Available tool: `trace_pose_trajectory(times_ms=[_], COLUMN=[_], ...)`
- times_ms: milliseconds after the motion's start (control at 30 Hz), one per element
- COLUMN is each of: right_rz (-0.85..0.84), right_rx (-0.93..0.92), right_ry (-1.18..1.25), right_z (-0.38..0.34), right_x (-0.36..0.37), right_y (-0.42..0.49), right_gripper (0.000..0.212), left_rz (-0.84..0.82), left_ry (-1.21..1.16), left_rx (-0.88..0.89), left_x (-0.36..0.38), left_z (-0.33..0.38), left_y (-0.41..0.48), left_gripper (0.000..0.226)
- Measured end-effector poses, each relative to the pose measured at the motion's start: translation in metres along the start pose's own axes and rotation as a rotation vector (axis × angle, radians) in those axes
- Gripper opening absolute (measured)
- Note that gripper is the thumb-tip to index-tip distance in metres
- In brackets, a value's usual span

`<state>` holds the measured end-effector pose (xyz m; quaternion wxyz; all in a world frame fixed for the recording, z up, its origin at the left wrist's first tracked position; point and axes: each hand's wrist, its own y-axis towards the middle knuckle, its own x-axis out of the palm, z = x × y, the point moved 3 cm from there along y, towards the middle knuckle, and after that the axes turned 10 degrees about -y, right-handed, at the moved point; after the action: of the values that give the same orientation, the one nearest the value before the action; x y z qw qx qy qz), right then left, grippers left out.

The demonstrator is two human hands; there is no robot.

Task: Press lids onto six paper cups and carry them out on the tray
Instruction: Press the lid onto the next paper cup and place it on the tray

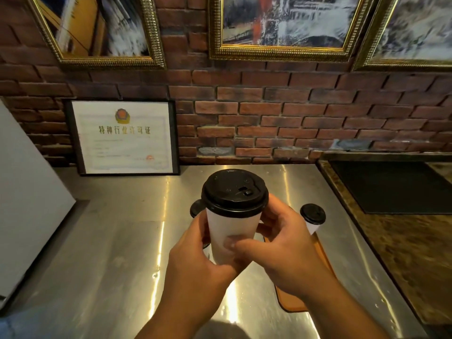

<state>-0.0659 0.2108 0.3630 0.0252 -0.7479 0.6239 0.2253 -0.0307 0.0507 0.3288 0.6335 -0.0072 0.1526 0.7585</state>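
Holding the white paper cup (230,228) upright above the steel surface (110,241), black plastic lid (234,192) on, fingers (271,216) curled round it: left hand (195,260) at 9 o'clock, right hand (286,250) at 3, nearer the orange tray (291,302) at 5 o'clock

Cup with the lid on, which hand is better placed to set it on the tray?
Probably the right hand: both hands grip the cup, but the tray lies beneath the right one, farther from the left hand.

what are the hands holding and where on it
Both the left hand and right hand grip the white paper cup with black plastic lid by its lower side wall.
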Motion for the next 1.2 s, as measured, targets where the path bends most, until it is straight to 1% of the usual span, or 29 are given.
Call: trace_pose_trajectory(times_ms=[133,267,367,533,733,900,1067,1200], right_rz=[-0.008,-0.049,-0.051,0.011,0.045,0.003,0.067,0.060], right_rx=[-0.051,-0.048,-0.044,-0.027,-0.049,-0.055,-0.069,-0.061], right_ry=[0.018,0.062,0.100,0.060,0.064,0.112,0.133,0.172], right_z=[-0.008,-0.012,-0.013,-0.013,-0.014,-0.017,-0.015,-0.017], right_x=[-0.005,-0.006,-0.006,-0.004,0.002,0.006,0.011,0.019], right_y=[-0.003,-0.005,-0.007,-0.007,-0.003,0.001,0.003,0.004], right_gripper=[0.069,0.073,0.073,0.085,0.087,0.090,0.090,0.093], left_rz=[-0.033,-0.050,-0.038,0.004,-0.010,-0.016,-0.009,0.005], left_ry=[-0.042,-0.097,-0.097,-0.061,-0.040,-0.044,-0.038,-0.022], left_rx=[0.031,0.031,0.045,0.064,0.095,0.120,0.134,0.138], left_x=[-0.005,-0.007,-0.008,-0.012,-0.015,-0.020,-0.021,-0.026], left_z=[0.010,0.014,0.013,0.015,0.019,0.024,0.019,0.016], left_y=[-0.005,-0.008,-0.011,-0.009,-0.002,0.003,0.005,0.009], left_gripper=[0.077,0.069,0.070,0.074,0.069,0.066,0.071,0.067])
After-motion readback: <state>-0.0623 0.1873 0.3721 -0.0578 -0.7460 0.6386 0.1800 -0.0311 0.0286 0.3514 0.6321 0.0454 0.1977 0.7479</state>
